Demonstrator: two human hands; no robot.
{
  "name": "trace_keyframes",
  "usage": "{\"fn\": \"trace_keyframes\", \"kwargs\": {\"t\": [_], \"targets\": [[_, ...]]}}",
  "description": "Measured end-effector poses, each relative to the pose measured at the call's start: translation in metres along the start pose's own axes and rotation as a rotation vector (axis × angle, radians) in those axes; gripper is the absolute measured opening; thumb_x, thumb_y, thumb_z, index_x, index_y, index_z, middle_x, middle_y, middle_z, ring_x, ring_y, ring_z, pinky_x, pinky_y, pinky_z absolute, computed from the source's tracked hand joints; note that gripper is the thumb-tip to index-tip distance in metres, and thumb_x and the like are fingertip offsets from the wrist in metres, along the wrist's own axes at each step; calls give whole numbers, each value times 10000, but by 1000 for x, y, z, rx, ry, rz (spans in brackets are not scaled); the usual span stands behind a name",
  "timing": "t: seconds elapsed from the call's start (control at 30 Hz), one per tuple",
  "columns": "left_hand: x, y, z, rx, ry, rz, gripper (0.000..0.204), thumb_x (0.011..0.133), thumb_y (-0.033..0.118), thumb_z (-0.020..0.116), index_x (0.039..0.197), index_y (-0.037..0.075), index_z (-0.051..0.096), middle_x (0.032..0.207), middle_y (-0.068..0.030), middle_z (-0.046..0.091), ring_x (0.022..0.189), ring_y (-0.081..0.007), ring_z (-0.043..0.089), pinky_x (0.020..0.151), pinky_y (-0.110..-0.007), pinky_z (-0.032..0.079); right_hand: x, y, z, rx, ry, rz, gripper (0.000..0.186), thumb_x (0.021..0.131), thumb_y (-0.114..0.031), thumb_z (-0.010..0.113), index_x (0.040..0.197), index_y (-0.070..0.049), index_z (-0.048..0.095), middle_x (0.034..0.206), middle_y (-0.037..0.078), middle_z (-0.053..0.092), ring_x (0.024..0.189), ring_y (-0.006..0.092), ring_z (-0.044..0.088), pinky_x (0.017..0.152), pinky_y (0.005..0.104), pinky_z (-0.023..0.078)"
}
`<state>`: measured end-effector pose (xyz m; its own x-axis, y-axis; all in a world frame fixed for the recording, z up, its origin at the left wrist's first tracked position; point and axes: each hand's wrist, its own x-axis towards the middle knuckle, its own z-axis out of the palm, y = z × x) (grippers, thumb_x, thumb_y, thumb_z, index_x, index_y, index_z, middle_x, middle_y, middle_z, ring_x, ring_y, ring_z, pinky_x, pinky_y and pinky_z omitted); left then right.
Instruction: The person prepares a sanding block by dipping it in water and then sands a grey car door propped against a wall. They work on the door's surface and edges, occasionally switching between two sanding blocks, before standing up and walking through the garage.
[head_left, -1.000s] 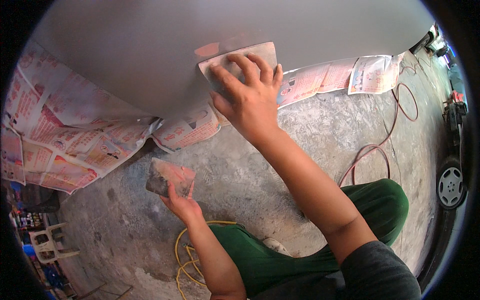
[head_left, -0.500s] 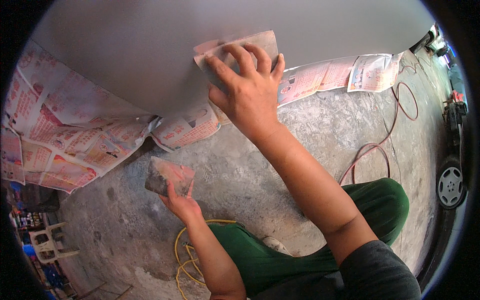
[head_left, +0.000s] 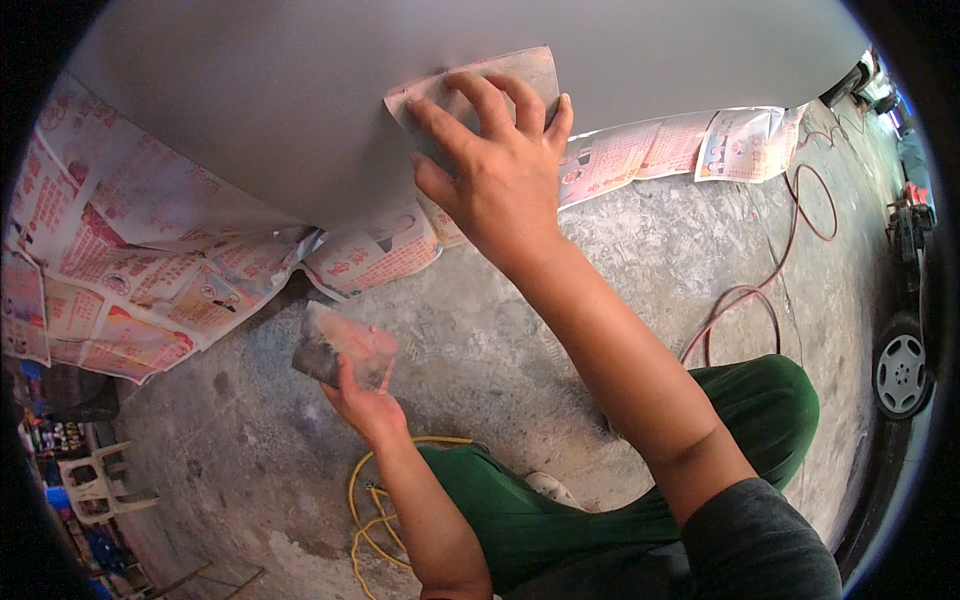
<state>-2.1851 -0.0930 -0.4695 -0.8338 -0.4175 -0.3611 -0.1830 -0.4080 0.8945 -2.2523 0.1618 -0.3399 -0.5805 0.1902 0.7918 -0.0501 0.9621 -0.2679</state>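
A large grey painted panel [head_left: 250, 90] curves across the top of the view, with printed paper sheets [head_left: 150, 290] along its lower edge. My right hand [head_left: 500, 180] presses a dusty, pale rectangular sheet, apparently sandpaper [head_left: 535, 65], flat against the panel, its fingers bent and spread over it. My left hand [head_left: 365, 400] is lower, away from the panel above the concrete floor, gripping another thin, smudged grey-and-pink rectangular sheet [head_left: 330, 335] with thumb and fingers.
A yellow hose [head_left: 360, 500] lies by my green-clad legs [head_left: 760, 420]. A red hose [head_left: 765, 300] loops at the right, near a wheel [head_left: 900, 370] and machinery [head_left: 905, 230]. A plastic chair [head_left: 95, 480] and cluttered shelves [head_left: 55, 435] are at lower left.
My right hand has slid upward along the panel with its sheet, which now covers the pink patch seen earlier. My left hand and its sheet have shifted only slightly.
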Motion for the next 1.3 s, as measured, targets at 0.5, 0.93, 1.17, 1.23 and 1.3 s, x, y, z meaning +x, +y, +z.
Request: {"fn": "trace_keyframes", "kwargs": {"t": [0.5,0.93,1.17,1.23,1.3], "targets": [[-67,19,36,-272,-406,-176,580,971,215,641,1475,47,407,1404,-151,543,1276,-313,551,1044,-506,473,-65,10,-75,1043,-690,397,545,814,-167,714,1345,-78,633,1434,128,486,1386,295,418,1146,442,336],[-73,28,30,-237,-212,-235,532,969,182,638,1432,27,426,1365,-160,565,1223,-321,590,960,-486,528,-90,-17,-78,1002,-1025,-4,524,801,-240,754,1314,-172,669,1415,139,509,1330,350,443,1137,467,325],[-66,42,22,-181,-78,238,543,992,130,600,1450,-40,362,1419,-210,507,1278,-332,543,1077,-457,446,-86,4,-79,534,-920,-66,504,786,-274,733,1284,-229,679,1366,111,548,1296,364,465,1109,518,340],[-65,41,22,-102,-52,435,510,1003,83,573,1442,-70,363,1429,-220,495,1286,-306,529,1098,-420,421,-81,-12,-81,481,-833,-67,512,777,-277,741,1282,-237,675,1372,108,541,1310,362,455,1114,527,331],[-63,37,17,-24,-46,516,488,1009,79,565,1428,-82,373,1423,-223,498,1284,-294,528,1092,-412,422,-74,-26,-83,490,-825,-152,514,761,-260,760,1267,-213,678,1373,108,531,1298,356,464,1102,509,353]]}}
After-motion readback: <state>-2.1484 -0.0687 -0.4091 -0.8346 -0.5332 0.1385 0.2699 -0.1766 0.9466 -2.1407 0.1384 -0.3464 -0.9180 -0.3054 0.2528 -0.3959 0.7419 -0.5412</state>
